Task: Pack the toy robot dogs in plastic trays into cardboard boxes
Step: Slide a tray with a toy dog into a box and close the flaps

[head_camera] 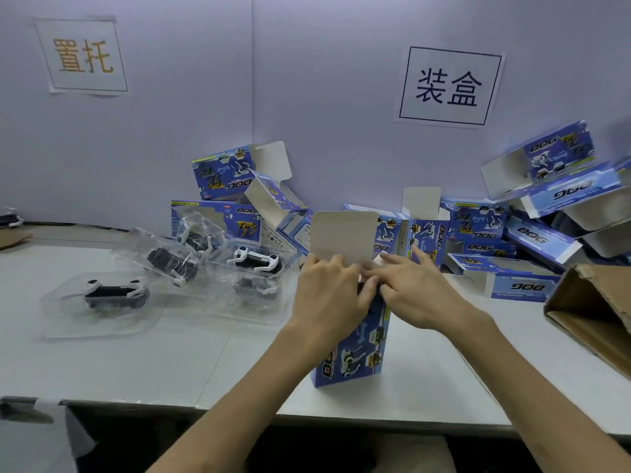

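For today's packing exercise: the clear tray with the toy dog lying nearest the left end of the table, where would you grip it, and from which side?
Probably by the flat rim of the clear tray on its right edge, coming in from the right, thumb above and fingers under the lip. The rim is bare there, the toy dog sits raised in the middle, and both hands are working to that side.

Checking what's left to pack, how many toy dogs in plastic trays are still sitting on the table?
3, maybe more hidden. One tray lies nearest the left, one is tilted behind it, and one sits just left of the left hand. A fourth may lean against the boxes behind.
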A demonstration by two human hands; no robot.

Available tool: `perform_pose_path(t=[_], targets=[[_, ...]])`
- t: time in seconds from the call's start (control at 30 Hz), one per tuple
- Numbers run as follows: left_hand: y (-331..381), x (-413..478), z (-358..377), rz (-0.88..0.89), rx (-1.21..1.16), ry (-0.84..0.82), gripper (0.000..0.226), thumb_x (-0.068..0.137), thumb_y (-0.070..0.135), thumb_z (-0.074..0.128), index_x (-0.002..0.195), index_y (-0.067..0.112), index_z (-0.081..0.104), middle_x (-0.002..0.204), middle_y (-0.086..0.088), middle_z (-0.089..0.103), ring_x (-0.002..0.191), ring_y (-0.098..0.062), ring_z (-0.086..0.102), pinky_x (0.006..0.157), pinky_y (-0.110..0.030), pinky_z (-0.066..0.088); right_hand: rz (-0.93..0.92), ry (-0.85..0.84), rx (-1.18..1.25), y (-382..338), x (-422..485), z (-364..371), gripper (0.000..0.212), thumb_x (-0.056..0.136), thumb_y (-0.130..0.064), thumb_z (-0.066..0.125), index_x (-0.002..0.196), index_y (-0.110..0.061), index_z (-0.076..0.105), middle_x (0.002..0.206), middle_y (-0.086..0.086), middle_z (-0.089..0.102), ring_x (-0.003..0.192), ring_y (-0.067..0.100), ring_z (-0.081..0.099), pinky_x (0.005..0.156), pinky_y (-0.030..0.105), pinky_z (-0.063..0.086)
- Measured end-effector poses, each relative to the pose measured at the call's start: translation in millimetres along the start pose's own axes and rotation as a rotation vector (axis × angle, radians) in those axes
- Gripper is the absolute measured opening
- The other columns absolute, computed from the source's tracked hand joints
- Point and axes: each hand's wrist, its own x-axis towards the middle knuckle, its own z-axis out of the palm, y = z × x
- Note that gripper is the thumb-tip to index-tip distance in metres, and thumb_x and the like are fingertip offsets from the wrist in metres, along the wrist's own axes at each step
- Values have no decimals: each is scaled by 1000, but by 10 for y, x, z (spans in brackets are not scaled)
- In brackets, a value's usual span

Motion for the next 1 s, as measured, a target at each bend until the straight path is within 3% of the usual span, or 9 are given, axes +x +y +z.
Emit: perform_pose_path(t=[0.13,0.27,0.37,0.43,0.5,0.57,0.7,0.87,1.0], targets=[[159,18,-30,47,132,-140,46,105,45,26,111,18,62,102,-8,60,69,-22,43,68,-35,29,-23,-83,-18,-34,43,-56,54,95,-11,36,140,-37,51,157,-9,39,152,9,15,119,47,-16],[191,55,-49,56,159,-202,43,106,43,26,111,17,60,105,-8,59,86,-24,61,66,-34,30,-18,-4,-19,-49,36,20,51,92,-7,38,132,-33,58,151,-10,47,151,8,19,119,46,-17],[180,71,-52,76,173,-208,45,105,48,27,112,19,60,96,-6,66,86,-23,63,64,-33,30,5,101,192,2,1,98,59,86,1,43,129,-34,63,148,-11,51,149,6,23,121,42,-12],[180,74,-52,76,160,-197,47,103,52,26,123,21,55,87,-7,64,84,-25,63,63,-33,29,63,219,439,26,-40,157,65,80,8,45,130,-29,65,148,-8,51,146,7,29,122,34,1],[183,82,-37,90,127,-192,48,103,54,26,130,23,50,78,-7,56,82,-26,62,65,-34,29,181,393,696,20,-81,241,60,81,10,46,125,-23,68,144,-5,55,138,8,41,115,25,22],[175,68,-14,97,75,-191,48,102,56,28,124,22,54,80,-8,60,83,-27,63,70,-36,34,302,551,879,-14,-91,329,46,90,3,49,124,-25,64,133,-4,59,126,14,51,104,30,42],[139,25,-16,133,-8,-159,47,99,60,34,122,25,56,84,-5,67,80,-25,64,71,-36,38,408,557,1156,-103,8,375,29,98,-22,58,127,-28,56,113,-2,60,103,6,58,83,26,50],[83,54,-25,170,-47,-155,41,94,56,44,122,31,62,88,2,72,80,-19,66,68,-29,34,353,607,1049,-300,36,471,28,103,-24,49,121,-22,70,109,-16,68,110,3,61,81,7,45],[52,-34,-7,172,-74,-119,48,91,59,49,127,29,61,100,3,72,90,-19,67,80,-33,43,310,525,949,-212,-21,428,36,106,-27,40,118,-21,74,116,-11,72,111,1,62,91,13,47]])
